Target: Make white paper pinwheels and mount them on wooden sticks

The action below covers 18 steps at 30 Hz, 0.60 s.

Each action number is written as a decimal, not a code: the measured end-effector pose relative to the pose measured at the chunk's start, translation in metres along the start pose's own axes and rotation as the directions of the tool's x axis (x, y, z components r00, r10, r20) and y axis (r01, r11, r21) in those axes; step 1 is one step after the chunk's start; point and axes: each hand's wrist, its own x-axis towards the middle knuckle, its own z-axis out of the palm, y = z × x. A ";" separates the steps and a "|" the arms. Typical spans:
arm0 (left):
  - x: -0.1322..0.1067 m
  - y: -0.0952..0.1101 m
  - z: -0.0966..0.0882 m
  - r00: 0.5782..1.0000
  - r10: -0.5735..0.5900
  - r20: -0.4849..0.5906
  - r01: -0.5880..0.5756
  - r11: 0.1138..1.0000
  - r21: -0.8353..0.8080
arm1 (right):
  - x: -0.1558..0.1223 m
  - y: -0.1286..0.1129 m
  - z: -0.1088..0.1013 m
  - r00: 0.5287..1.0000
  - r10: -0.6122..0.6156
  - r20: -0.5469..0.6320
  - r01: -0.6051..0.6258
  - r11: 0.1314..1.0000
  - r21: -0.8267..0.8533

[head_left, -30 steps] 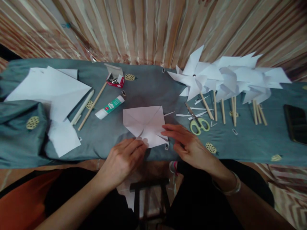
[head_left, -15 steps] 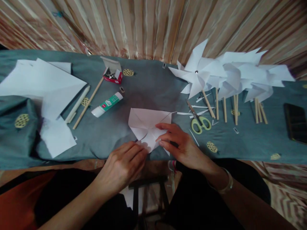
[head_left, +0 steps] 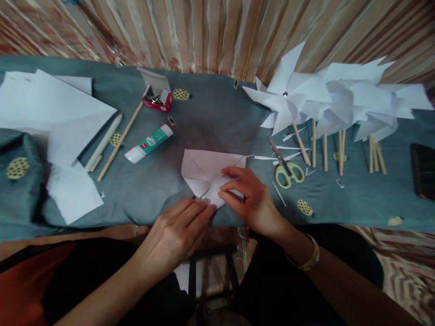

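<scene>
A white sheet of paper (head_left: 209,165) with cut slits toward its centre lies near the front of the cloth-covered table. My left hand (head_left: 183,226) presses its fingers together on the lower edge of the sheet. With thumb and fingertips closed, my right hand (head_left: 251,197) holds a curled flap near the middle of the same sheet. Green-handled scissors (head_left: 287,172) lie to the right of my right hand, among thin paper strips (head_left: 268,158). A glue stick (head_left: 149,142) rests to the left of the sheet.
White paper pinwheels (head_left: 285,95) on wooden sticks lie overlapped at the back right, near a black phone (head_left: 423,172). Further left are an open red box of metal fasteners (head_left: 158,102), a wooden stick (head_left: 120,140), a white pen (head_left: 103,145) and loose paper sheets (head_left: 71,108).
My right hand has drawn the paper flap slightly inward, and the flap curls more. The left hand's fingers have slid a little right along the lower edge. The view has shifted slightly.
</scene>
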 end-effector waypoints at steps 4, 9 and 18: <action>-0.001 -0.001 0.003 0.999 -0.024 -0.033 0.023 0.999 -0.023 | 0.001 0.000 0.003 1.000 -0.002 -0.024 0.002 1.000 -0.019; -0.005 -0.002 0.004 0.999 -0.051 -0.019 0.049 0.997 -0.061 | 0.001 0.000 0.004 1.000 0.002 -0.030 -0.003 0.999 -0.034; -0.004 -0.004 0.007 0.988 -0.153 -0.015 0.147 0.969 -0.198 | 0.004 0.000 0.005 0.999 -0.002 -0.037 0.000 0.998 -0.056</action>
